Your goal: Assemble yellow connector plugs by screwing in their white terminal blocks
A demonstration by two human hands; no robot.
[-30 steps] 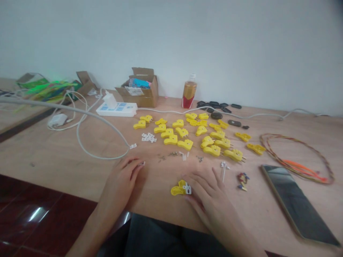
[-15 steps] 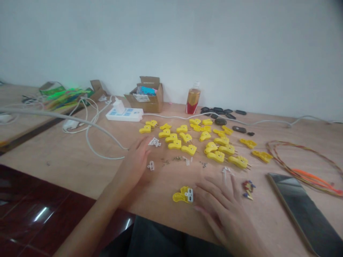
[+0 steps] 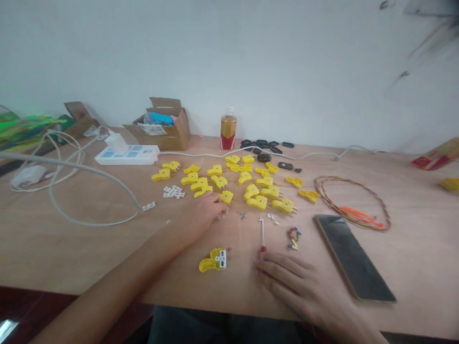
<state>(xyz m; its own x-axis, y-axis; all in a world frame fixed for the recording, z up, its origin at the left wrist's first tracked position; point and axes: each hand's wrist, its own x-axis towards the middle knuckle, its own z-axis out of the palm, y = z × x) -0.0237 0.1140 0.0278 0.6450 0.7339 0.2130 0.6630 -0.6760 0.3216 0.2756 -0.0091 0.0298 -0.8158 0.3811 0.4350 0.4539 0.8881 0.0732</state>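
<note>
Crowding the wooden surface (image 3: pixel 423 248), yellow plastic plugs (image 3: pixel 283 205) lay behind the left hand (image 3: pixel 206 209). The right hand (image 3: pixel 292 284) had shifted from the open yellow shell (image 3: pixel 208 263) near the front to a red-handled screwdriver (image 3: pixel 263 234); whether their fingers (image 3: pixel 281 268) gripped was unclear.

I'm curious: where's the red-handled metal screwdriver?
In the head view, the screwdriver lies right of centre, partly under the right hand, left of the black rectangular phone.

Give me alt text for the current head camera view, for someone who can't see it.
A person's right hand lies over a screwdriver on a table, while the left hand is beside yellow plugs. An open yellow shell with a white insert lies nearby; behind stand a bottle and box.
</note>
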